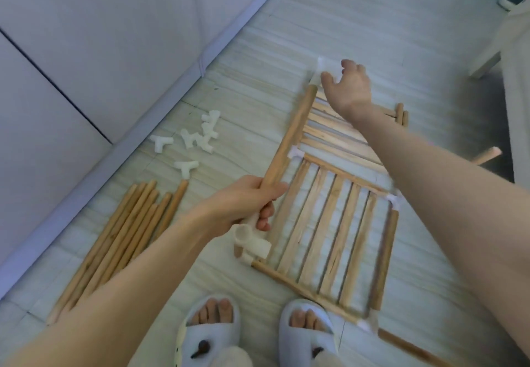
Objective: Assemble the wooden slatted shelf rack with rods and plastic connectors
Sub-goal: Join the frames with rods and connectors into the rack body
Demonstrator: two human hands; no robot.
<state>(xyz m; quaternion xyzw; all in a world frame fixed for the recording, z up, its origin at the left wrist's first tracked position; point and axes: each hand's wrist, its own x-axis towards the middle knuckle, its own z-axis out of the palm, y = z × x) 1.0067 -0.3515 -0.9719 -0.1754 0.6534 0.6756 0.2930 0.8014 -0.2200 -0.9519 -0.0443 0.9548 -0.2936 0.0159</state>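
- The half-built rack [329, 223] lies flat on the pale floor [358, 31], just in front of the person's feet. It has two slatted panels: the near panel [327, 232] shows about six slats, and the far panel [341, 134] is partly hidden by the right arm, so its slats cannot be counted.
- The left hand [246, 197] has its fingers curled tight around one rod [289, 134] at the left edge of the rack. This rod slants up and away from the hand.
- A white connector [252, 244] sits on the near end of that rod, just under the left hand.
- The right hand [348, 85] reaches to the far end of the same rod. Its fingers are bent and a little apart, touching the top connector [325, 70] there. I cannot tell if they grip it.
- More white connectors join the rack's corners; one middle connector [295, 153] shows beside the held rod.
- About seven spare rods [120, 240] lie side by side on the floor to the left.
- About six loose connectors [195, 140] lie in a small group beyond the spare rods.
- Two white slippers [258, 335] are at the bottom.
- A pale cabinet [100, 37] stands along the left side.
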